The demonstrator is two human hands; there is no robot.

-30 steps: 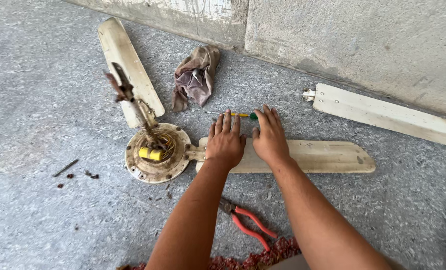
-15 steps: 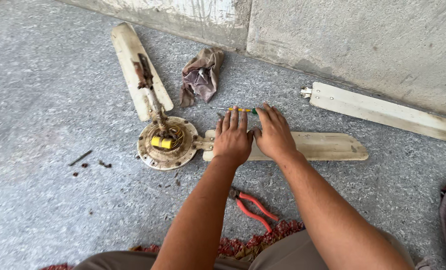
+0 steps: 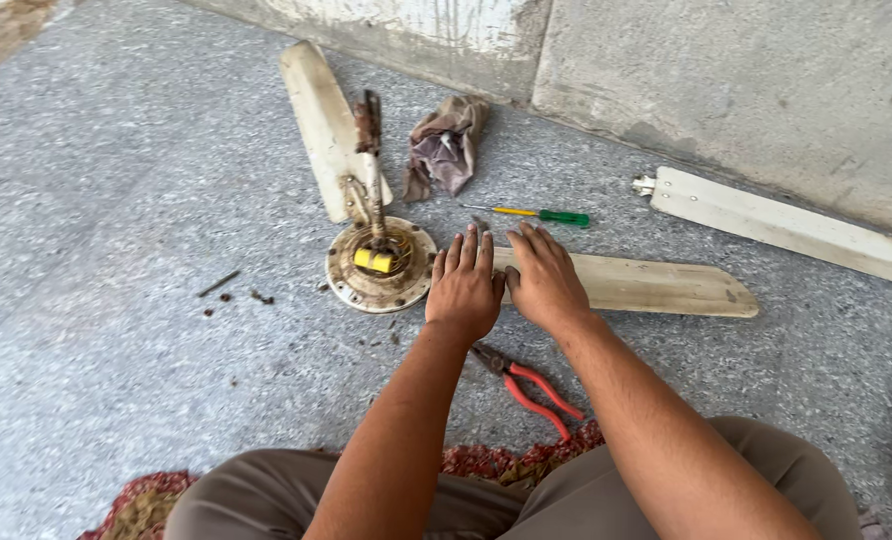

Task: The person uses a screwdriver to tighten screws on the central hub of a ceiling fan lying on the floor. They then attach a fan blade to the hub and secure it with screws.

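Both hands rest flat on fan blade.

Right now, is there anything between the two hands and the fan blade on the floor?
Nothing visible. The left hand and right hand lie flat, side by side, directly on the fan blade where it meets the motor hub.

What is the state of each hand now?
Left hand: open, flat on the fan blade.
Right hand: open, flat on the same blade.
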